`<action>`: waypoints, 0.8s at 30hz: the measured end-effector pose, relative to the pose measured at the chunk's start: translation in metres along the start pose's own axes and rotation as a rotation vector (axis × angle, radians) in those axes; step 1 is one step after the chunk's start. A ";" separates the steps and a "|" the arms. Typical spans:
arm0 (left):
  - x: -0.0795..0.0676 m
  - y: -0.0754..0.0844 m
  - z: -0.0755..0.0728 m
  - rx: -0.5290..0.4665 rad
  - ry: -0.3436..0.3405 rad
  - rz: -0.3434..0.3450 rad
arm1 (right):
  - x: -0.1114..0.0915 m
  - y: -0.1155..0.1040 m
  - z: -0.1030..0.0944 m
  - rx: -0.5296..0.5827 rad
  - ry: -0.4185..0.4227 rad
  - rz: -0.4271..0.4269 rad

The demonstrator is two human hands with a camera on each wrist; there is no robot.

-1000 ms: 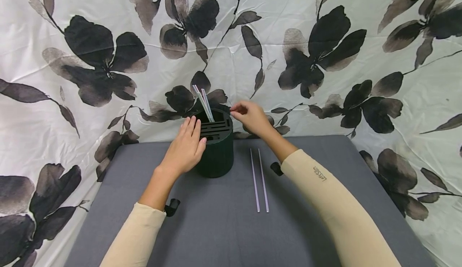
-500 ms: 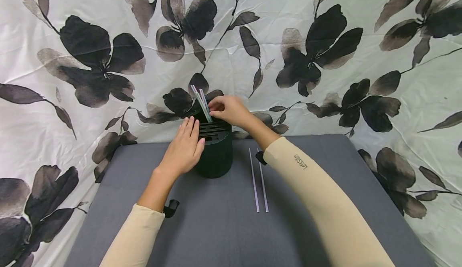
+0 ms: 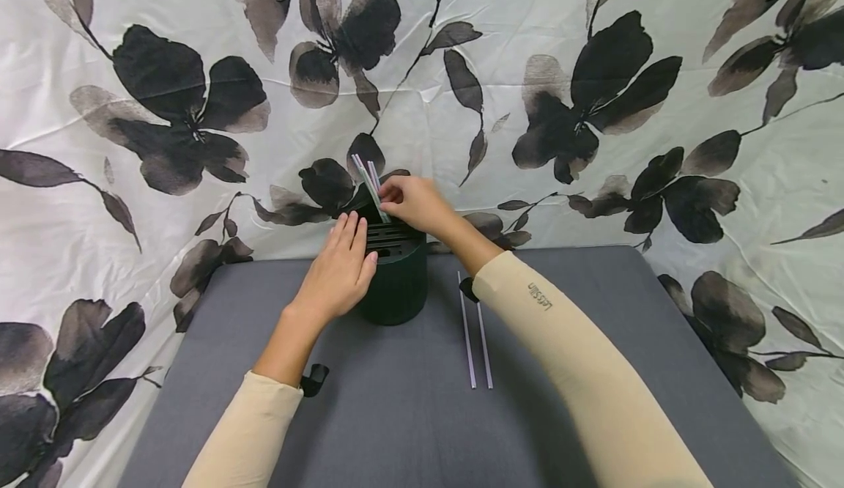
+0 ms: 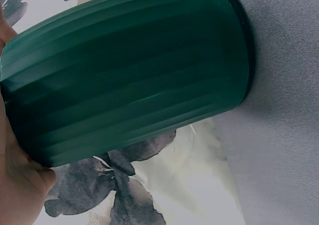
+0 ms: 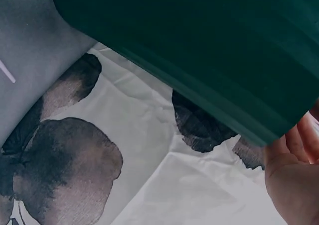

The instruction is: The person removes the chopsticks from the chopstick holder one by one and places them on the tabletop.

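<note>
A dark green ribbed round holder (image 3: 393, 290) with a black slotted top (image 3: 389, 239) stands upright near the table's far edge. Several thin pale lilac sticks (image 3: 369, 180), much like chopsticks, lean out of its back opening. My left hand (image 3: 334, 268) rests on the holder's left rim, its fingers extended. The right hand (image 3: 415, 202) is over the back of the rim, thumb and curled fingers pinching at the sticks; the fingertips partly hide them. Both wrist views show the holder's green wall (image 4: 129, 75) with a hand beside its top.
Two more lilac sticks (image 3: 465, 334) lie side by side on the grey-covered table (image 3: 395, 415), right of the holder and partly under the right forearm. A white curtain with dark flowers (image 3: 475, 129) hangs close behind the holder.
My right hand has moved left from the holder's right rim to the sticks standing in it. The left hand has stayed on the rim.
</note>
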State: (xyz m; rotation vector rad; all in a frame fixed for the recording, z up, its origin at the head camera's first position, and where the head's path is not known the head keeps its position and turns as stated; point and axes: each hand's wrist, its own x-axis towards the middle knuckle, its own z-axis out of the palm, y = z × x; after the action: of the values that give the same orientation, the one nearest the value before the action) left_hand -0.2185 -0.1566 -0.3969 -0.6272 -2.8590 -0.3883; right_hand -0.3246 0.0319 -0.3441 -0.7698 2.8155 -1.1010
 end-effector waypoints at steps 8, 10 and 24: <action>-0.003 -0.002 -0.003 -0.005 -0.002 0.018 | -0.003 -0.010 0.012 -0.025 0.069 0.032; -0.004 -0.002 -0.004 -0.006 -0.002 0.026 | -0.003 -0.012 0.015 -0.043 0.091 0.037; -0.004 -0.014 -0.012 -0.026 -0.038 0.064 | -0.002 -0.022 0.015 -0.064 0.131 0.057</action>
State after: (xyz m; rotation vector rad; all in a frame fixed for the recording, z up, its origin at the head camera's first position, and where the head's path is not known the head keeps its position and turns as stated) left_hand -0.2196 -0.1734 -0.3891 -0.7370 -2.8653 -0.4076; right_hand -0.3110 0.0096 -0.3417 -0.6387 2.9740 -1.0966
